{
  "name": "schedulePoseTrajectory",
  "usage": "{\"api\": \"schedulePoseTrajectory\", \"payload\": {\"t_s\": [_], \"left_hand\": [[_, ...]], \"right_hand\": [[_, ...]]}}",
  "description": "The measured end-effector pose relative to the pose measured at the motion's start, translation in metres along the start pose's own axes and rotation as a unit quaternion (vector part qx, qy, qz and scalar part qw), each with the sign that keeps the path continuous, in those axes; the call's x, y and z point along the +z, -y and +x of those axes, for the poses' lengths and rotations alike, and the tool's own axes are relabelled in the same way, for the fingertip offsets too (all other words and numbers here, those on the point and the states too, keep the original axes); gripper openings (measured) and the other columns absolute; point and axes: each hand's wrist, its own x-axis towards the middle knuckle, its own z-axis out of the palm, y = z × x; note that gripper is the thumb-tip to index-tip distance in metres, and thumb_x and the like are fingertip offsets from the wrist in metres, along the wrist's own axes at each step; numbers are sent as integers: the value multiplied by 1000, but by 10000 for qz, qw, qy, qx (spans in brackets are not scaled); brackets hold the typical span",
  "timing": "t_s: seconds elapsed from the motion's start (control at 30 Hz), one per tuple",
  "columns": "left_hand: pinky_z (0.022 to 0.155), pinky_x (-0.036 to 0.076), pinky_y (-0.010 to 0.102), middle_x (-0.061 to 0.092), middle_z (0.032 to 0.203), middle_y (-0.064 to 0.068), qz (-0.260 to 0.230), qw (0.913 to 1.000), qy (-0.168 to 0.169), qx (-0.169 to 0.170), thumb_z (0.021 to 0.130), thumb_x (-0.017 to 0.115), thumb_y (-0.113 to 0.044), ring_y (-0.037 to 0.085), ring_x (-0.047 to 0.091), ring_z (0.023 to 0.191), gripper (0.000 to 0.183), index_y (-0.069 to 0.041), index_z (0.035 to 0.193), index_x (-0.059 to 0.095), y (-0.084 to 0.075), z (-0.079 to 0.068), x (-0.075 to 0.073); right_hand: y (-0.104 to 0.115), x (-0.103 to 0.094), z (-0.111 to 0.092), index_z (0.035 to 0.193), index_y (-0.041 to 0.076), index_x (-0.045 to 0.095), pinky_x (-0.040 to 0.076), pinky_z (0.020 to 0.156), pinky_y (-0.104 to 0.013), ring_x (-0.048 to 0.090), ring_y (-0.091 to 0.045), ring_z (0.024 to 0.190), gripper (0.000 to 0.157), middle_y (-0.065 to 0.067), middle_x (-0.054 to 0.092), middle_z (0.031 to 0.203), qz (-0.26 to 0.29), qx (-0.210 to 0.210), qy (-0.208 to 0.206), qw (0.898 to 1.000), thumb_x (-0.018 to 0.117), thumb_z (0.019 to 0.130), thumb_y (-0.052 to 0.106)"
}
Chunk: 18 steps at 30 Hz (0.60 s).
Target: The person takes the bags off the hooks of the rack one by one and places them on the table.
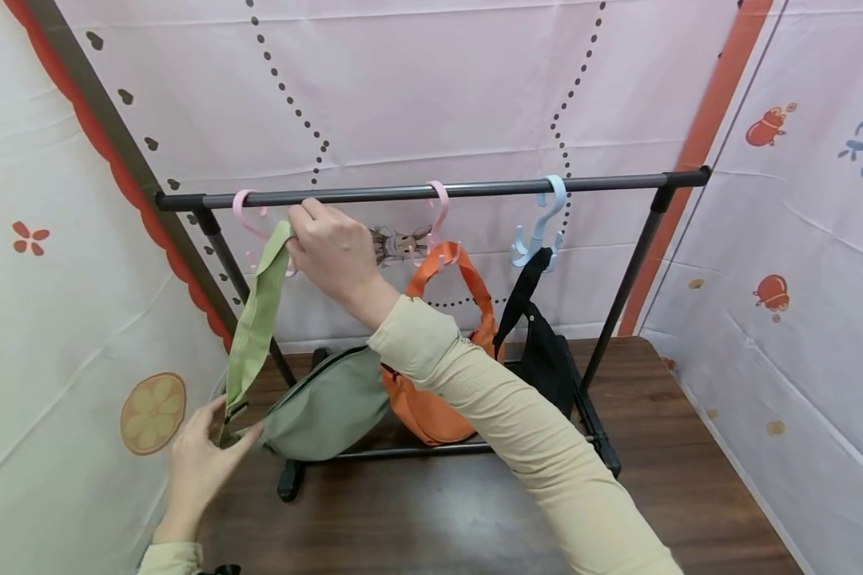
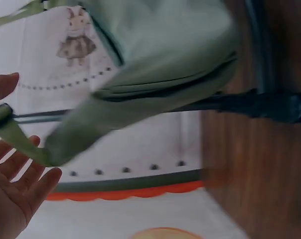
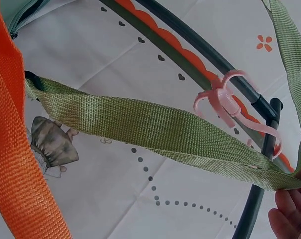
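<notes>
A green waist bag (image 1: 331, 407) hangs low at the left of the rack, its light green strap (image 1: 259, 311) rising to my right hand (image 1: 334, 255). That hand pinches the strap just under the top bar, near the left pink hook (image 1: 240, 209). In the right wrist view the strap (image 3: 140, 124) is folded where the fingers (image 3: 285, 209) hold it. My left hand (image 1: 201, 459) is at the bag's left end, fingers spread. In the left wrist view, a dark buckle (image 2: 0, 115) on the strap lies between its thumb and fingers.
An orange bag (image 1: 431, 411) hangs from the middle pink hook (image 1: 440, 212). Right of it, a black bag (image 1: 546, 359) hangs from a blue hook (image 1: 555, 204). The black rack (image 1: 604, 183) stands on a brown wooden table (image 1: 403, 519), with printed cloth (image 1: 431, 80) around it.
</notes>
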Motion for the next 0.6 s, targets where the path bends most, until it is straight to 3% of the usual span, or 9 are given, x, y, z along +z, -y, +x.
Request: {"api": "schedulePoseTrajectory", "payload": {"t_s": [0.07, 0.1, 0.23, 0.33, 0.47, 0.53, 0.6], "left_hand": [[75, 42, 48, 58, 110, 23, -52, 9995, 116, -306, 69, 79, -23, 37, 54, 95, 65, 2, 122, 52, 8, -7, 6], [74, 43, 44, 58, 111, 22, -83, 9987, 188, -468, 69, 78, -24, 34, 55, 94, 63, 1, 122, 53, 11, -11, 9], [72, 45, 14, 59, 117, 14, -505, 9916, 420, -1115, 73, 77, -24, 1, 55, 93, 57, -6, 122, 54, 24, -23, 21], [71, 40, 0, 61, 110, -7, -1102, 9791, 368, -1668, 74, 76, -19, -19, 45, 87, 55, -10, 123, 53, 33, -29, 32], [70, 44, 2, 52, 93, -30, -1885, 9582, 75, -2149, 73, 75, -8, -16, 48, 83, 51, -11, 120, 54, 41, -36, 45], [70, 44, 4, 55, 92, -28, -2169, 9562, -40, -1965, 72, 76, -8, -11, 52, 85, 52, -13, 119, 55, 82, -40, 71], [71, 45, 5, 58, 94, -20, -2567, 9475, -17, -1908, 72, 76, -8, -6, 54, 86, 51, -10, 119, 55, 92, -43, 82]], "right_hand": [[0, 0, 0, 72, 15, 57, 44, 48, -19, 50, -8, 57, 10, 6, 55, 71, -20, -4, -7, 10000, 52, 81, 13], [1, 0, 0, 72, 15, 57, 43, 48, -19, 50, -8, 57, 11, 6, 55, 71, -24, -1, -6, 10000, 52, 81, 13], [1, -1, 0, 73, 14, 57, 43, 48, -19, 50, -8, 57, 11, 6, 56, 72, -24, -14, 38, 10000, 51, 82, 13], [1, -1, 0, 74, 14, 58, 43, 48, -19, 50, -8, 58, 10, 6, 57, 73, -15, -21, 62, 10000, 51, 81, 12], [0, 0, 0, 73, 14, 58, 44, 48, -19, 52, -8, 58, 10, 5, 56, 72, -29, -48, 0, 10000, 51, 80, 11], [0, 0, 0, 72, 14, 57, 43, 48, -19, 52, -8, 58, 10, 5, 56, 71, -30, -56, -29, 10000, 51, 80, 11], [0, 0, 0, 72, 14, 57, 43, 48, -19, 52, -8, 58, 10, 5, 56, 71, -15, -56, -32, 10000, 51, 80, 11]]}}
